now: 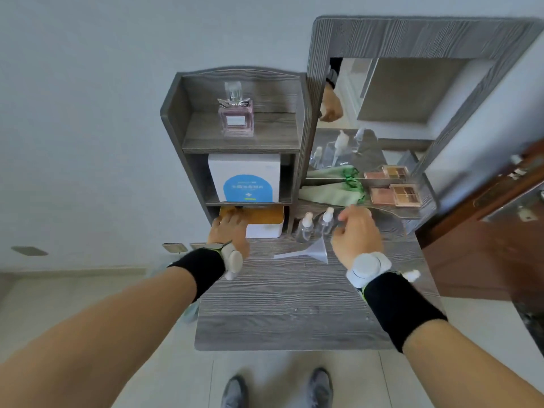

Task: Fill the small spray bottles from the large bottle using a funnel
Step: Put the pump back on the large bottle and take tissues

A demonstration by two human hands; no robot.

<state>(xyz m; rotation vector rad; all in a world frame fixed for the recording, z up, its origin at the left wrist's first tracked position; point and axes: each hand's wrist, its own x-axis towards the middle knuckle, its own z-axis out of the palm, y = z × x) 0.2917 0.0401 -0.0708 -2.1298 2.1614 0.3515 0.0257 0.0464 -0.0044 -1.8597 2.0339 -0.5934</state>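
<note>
Noted grey wood-grain tabletop (pixel 279 304): two clear, white-capped small spray bottles (pixel 304 231) upright at back, translucent cone-shaped funnel (pixel 315 251) lying just beside. Noted left hand (pixel 229 231) spread flat on orange-topped box (pixel 265 219); right hand (pixel 357 231) curled over bottles, grip indiscernible.

L hand (pixel 229 228) on box (pixel 265 228); R hand (pixel 356 234) prob. at spray bottles (pixel 305 230)
</note>
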